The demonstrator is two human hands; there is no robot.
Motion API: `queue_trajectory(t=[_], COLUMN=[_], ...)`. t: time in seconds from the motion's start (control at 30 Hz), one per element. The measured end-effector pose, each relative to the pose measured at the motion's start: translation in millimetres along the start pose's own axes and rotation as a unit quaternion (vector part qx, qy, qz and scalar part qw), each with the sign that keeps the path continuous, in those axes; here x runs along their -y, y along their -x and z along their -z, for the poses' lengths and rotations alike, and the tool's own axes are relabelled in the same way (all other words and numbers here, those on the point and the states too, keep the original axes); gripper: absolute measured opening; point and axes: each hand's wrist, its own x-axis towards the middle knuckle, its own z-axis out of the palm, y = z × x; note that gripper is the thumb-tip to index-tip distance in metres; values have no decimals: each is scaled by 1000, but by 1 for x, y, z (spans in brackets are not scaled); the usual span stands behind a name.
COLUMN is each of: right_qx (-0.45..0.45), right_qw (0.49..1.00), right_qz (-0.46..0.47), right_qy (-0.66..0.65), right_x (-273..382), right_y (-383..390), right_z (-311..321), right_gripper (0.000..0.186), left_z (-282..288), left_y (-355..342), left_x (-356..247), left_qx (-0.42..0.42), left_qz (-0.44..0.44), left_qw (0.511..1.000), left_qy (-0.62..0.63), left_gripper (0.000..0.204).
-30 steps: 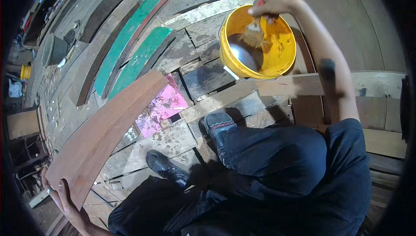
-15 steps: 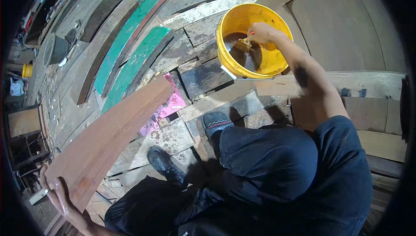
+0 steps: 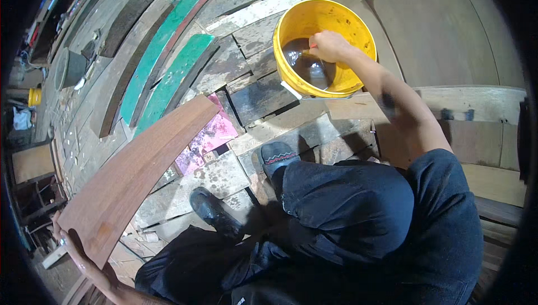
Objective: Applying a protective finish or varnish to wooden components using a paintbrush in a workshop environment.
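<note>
My right hand (image 3: 330, 46) is closed around the handle of a paintbrush (image 3: 313, 46), of which only a bit of red shows. It is inside a yellow bucket (image 3: 364, 41) holding dark brown liquid (image 3: 319, 72); the bristles are hard to make out now. At the lower left, my left hand (image 3: 84, 260) grips the near end of a long reddish-brown wooden board (image 3: 148, 162), its fingers at the edge. The board slants away from me, with its far end over a pink stained sheet (image 3: 208, 139) on the floor.
Two green-painted boards (image 3: 174, 83) lie left of the bucket, with dark timber (image 3: 137, 10) beyond. A grey bucket (image 3: 72, 66) stands farther left. A wooden panel (image 3: 437, 30) is at the right. Uneven planks with gaps make up the floor around my shoes (image 3: 216, 212).
My right hand has shifted slightly left within the bucket, and the pale bristles seen before are now mostly out of sight. My left hand stays on the board.
</note>
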Motion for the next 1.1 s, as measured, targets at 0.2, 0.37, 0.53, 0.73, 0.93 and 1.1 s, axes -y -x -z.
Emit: queue_trajectory(t=[0.2,0.37,0.53,0.73,0.93,1.1], right_qx=[21,-10,-228,-229,-195,-253], right_qw=[998,989,957,941,898,862], right_qz=[16,-54,5,-29,-41,-50], right_qy=[-63,-134,-180,-248,-393,-437], right_x=[15,17,-26,-23,-40,-22], right_y=[-8,-21,-26,-17,-7,-5], right_z=[-20,11,29,47,68,70], right_gripper=[23,30,39,40,32,27], left_z=[3,-3,-4,4,30,38], left_y=[-8,-7,-6,4,0,-3], left_x=[4,16,27,39,59,84], left_qx=[2,13,-32,3,36,-9], left_qz=[10,58,107,74,169,109], left_qw=[1000,979,964,972,985,994], left_qy=[5,193,242,225,-4,27], left_gripper=[60,51,45,43,54,42])
